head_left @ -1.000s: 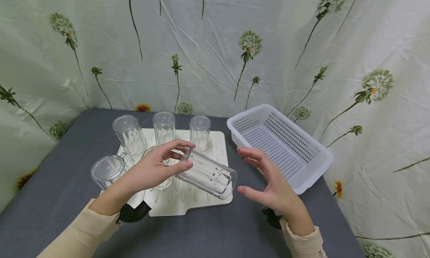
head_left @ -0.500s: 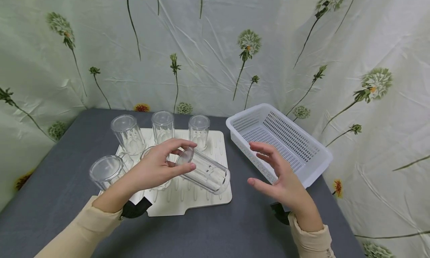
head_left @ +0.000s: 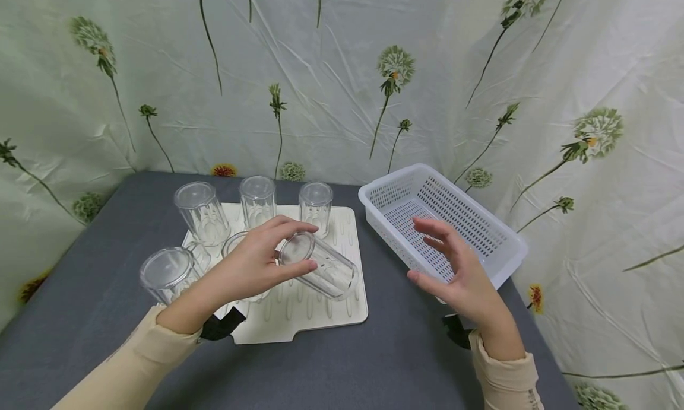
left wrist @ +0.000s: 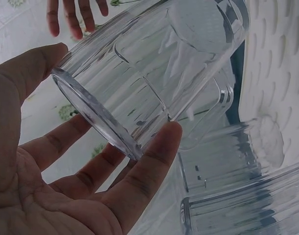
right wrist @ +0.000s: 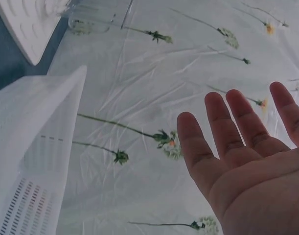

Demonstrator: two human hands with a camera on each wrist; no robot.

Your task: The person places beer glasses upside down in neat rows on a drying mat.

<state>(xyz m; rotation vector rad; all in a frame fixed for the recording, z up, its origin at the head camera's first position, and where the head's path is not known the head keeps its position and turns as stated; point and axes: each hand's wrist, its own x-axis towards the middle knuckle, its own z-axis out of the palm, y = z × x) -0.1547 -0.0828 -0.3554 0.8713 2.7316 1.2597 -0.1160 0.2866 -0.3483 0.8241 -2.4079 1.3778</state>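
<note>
My left hand [head_left: 262,253] grips a clear glass mug [head_left: 333,270] by its base end, thumb and fingers around it. The mug lies tilted in the air above the white drainer tray [head_left: 320,315], its open end pointing right and toward me. In the left wrist view the fingers [left wrist: 156,156] press against the mug's [left wrist: 139,73] thick base. My right hand [head_left: 462,267] hovers by the near side of the white basket [head_left: 382,223], fingers apart and holding nothing. The right wrist view shows this hand [right wrist: 257,166] with spread fingers beside the basket [right wrist: 66,107].
Upside-down glass mugs stand on the tray: a back-left mug [head_left: 203,214], a back-middle mug [head_left: 258,199], a back-right mug [head_left: 316,205] and a front-left mug [head_left: 171,273]. Another mug [head_left: 232,242] is partly hidden behind my left hand. Flowered cloth [head_left: 331,101] hangs behind the grey table [head_left: 342,368].
My right hand has drawn away to the right, toward the basket. The left hand has shifted slightly right, and the held mug's open end has swung left and up.
</note>
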